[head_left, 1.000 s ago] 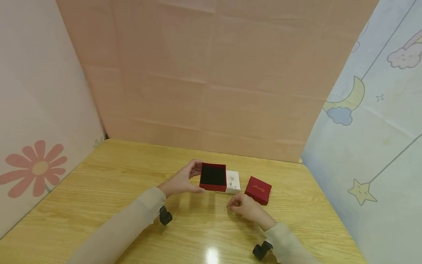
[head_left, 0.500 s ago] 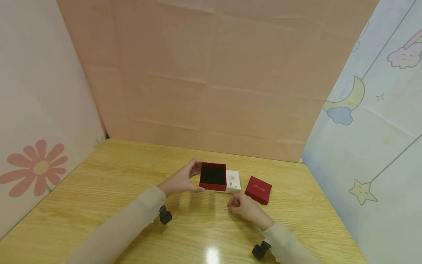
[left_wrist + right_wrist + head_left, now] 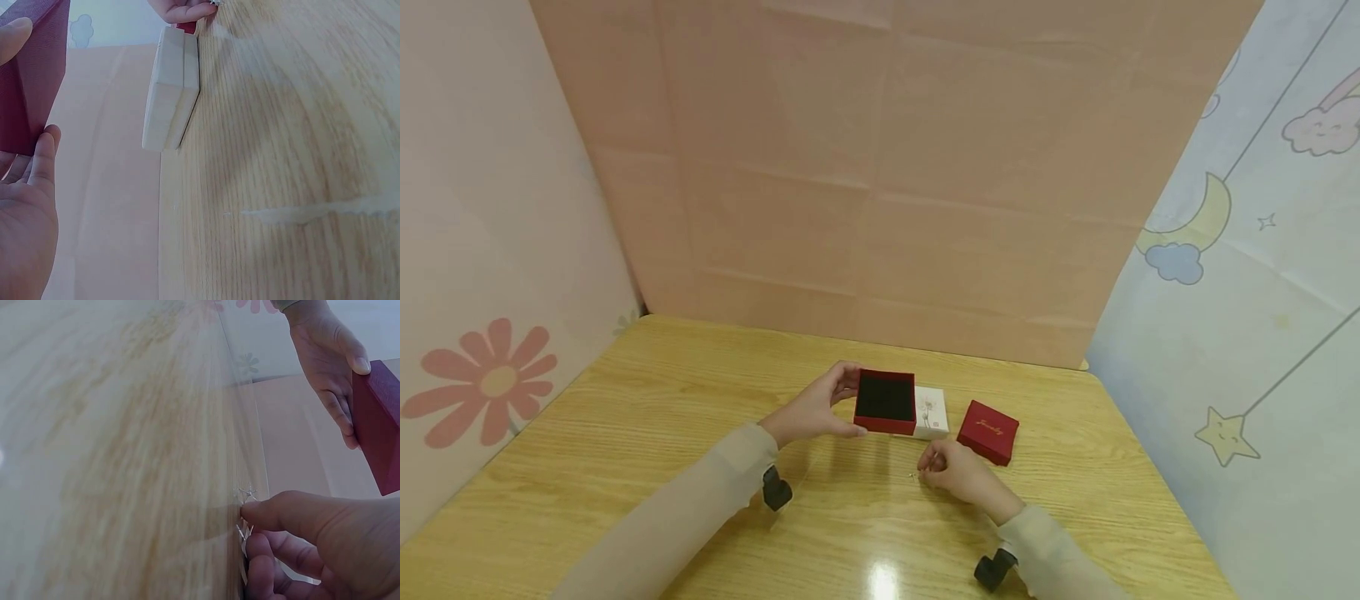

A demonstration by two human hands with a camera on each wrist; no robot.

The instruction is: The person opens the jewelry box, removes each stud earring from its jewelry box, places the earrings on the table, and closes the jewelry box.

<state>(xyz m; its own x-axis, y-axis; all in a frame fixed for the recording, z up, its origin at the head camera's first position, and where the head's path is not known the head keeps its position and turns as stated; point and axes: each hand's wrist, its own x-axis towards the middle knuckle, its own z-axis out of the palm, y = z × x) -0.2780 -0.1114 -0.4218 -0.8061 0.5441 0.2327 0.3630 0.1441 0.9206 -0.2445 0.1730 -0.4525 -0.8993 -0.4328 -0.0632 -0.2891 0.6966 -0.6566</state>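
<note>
My left hand (image 3: 816, 410) grips an uncovered red jewelry box (image 3: 883, 426) by its left side, thumb in front and fingers behind. The box is held above the table and tilted so its black lining shows. Low at the tabletop, my right hand (image 3: 958, 471) pinches a small silvery piece of jewelry (image 3: 249, 491) between thumb and fingers. Thin star-like prongs stick out past the fingertips; its exact kind is too small to tell. In the left wrist view the red box (image 3: 34, 81) shows its outer wall.
A white box (image 3: 932, 412) with a flower print lies behind the held box, partly covered by it. To its right is a red box lid or closed box (image 3: 988, 432) with gold lettering, close behind the right hand. The wooden table (image 3: 700, 367) ends at an orange-pink backdrop.
The right hand has shifted very slightly to the right with its fingertips still low at the table. The left hand and the red box have stayed in place.
</note>
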